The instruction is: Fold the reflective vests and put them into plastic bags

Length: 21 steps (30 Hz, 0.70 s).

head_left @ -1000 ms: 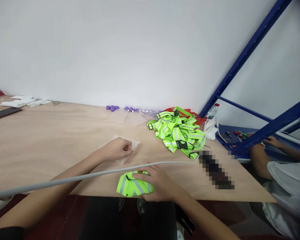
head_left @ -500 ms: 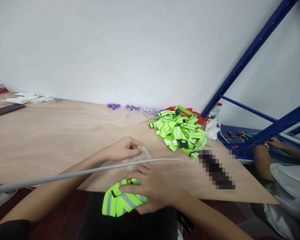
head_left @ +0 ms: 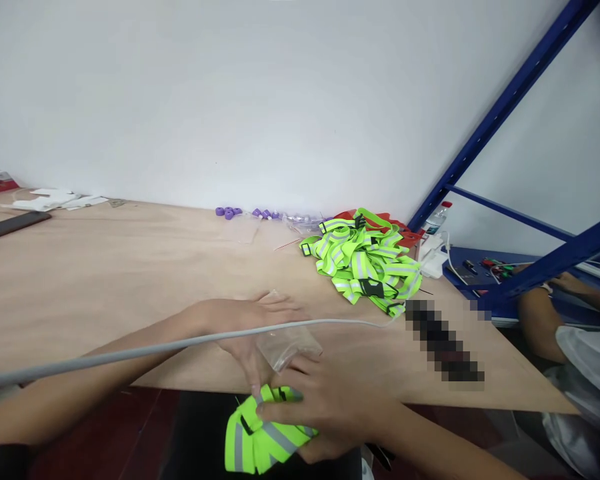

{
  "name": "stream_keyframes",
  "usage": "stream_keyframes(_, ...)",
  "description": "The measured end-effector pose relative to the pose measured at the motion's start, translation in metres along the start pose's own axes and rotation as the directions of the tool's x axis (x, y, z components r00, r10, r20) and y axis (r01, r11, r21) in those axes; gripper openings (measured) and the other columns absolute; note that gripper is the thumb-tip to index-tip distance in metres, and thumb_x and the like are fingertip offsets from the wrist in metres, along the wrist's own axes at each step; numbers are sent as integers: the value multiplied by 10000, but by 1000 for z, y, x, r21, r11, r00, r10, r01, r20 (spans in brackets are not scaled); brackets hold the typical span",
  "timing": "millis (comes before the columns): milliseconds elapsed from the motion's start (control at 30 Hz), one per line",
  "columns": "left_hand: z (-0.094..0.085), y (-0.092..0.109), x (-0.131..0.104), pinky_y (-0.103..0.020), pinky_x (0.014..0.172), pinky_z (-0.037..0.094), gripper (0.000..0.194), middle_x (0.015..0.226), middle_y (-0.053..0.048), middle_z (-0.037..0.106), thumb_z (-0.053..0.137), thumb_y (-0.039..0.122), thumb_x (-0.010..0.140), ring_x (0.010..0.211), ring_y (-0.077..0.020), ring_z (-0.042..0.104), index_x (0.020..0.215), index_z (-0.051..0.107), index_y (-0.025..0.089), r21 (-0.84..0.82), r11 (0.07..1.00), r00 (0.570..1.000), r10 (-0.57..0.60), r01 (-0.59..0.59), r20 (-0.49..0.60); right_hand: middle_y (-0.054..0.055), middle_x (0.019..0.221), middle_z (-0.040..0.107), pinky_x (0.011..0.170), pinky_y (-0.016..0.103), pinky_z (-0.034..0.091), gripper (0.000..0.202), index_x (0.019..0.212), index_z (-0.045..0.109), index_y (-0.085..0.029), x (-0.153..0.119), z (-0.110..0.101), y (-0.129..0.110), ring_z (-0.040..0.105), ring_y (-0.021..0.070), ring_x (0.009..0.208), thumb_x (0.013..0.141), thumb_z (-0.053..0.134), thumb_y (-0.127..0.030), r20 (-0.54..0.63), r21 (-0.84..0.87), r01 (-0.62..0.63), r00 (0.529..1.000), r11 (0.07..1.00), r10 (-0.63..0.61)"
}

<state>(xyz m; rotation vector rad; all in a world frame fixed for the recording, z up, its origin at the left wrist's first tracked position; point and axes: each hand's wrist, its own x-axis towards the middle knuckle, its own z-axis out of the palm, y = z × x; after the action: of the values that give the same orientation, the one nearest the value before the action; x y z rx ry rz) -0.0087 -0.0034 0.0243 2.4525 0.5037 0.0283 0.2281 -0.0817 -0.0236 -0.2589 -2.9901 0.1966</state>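
My right hand [head_left: 330, 403] is closed around a folded neon-yellow reflective strap [head_left: 265, 440] with grey stripes and small black buckle parts. The bundle hangs over the table's front edge, above my dark-clothed lap. My left hand [head_left: 250, 330] reaches over the table, fingers stretched out and apart, its thumb pointing down at the top of the strap; whether it touches is unclear. Between the two hands lies a clear plastic bag [head_left: 290, 343], partly under my left fingers and close to my right fingertips. A pale cable [head_left: 180, 343] crosses in front of my left forearm.
A heap of similar neon straps [head_left: 365, 263] lies at the back right, with red material [head_left: 405, 235] behind it. Purple pieces [head_left: 229, 213] line the wall. A phone [head_left: 15, 225] lies far left. A blue frame [head_left: 510, 100] stands right, beside a co-worker's arm [head_left: 537, 317].
My left hand has opened from a closed pinch and spread over the plastic bag, its thumb lowered to the strap. My right hand and the strap have shifted down and right in view.
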Motion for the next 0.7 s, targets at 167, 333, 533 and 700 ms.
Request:
stream_keyframes(167, 2, 11, 27, -737, 1168, 57, 1238, 1631, -188, 319, 935, 574, 548, 1525, -462, 167, 1581, 344, 231, 87, 993, 985, 63, -77, 158, 4, 1039, 634, 683, 328, 416, 334, 1245, 616, -280, -8, 2, -20, 563, 193, 850, 933, 675, -383, -49, -92, 83, 995, 992, -88)
stream_keyframes(333, 4, 34, 48, -643, 1200, 212, 1116, 1538, -165, 474, 918, 530, 600, 1427, -407, 416, 1543, 404, 227, -9, 980, 939, 194, -199, 285, 5, 1161, 645, 808, 334, 468, 228, 1214, 638, -288, -13, -5, -27, 588, 191, 960, 994, 601, -335, -95, -153, 110, 988, 982, -125)
stream_keyframes(533, -3, 24, 55, -373, 1034, 504, 1130, 1266, -62, 693, 944, 312, 574, 1112, -258, 669, 1527, 351, 185, -276, 957, 958, 162, -94, 236, 30, 1139, 664, 844, 387, 468, 373, 1294, 594, -275, -23, -30, -17, 585, 202, 914, 931, 657, -332, -88, -90, 1, 996, 996, -9)
stream_keyframes(700, -15, -1, 45, -362, 1054, 475, 859, 1362, -110, 621, 851, 260, 698, 1226, -272, 602, 1431, 427, 119, -420, 897, 987, 160, -138, 17, 80, 1264, 642, 1060, 478, 394, 680, 1370, 553, -249, -30, -36, 2, 582, 275, 1118, 743, 790, -359, -103, 34, -98, 990, 995, 101)
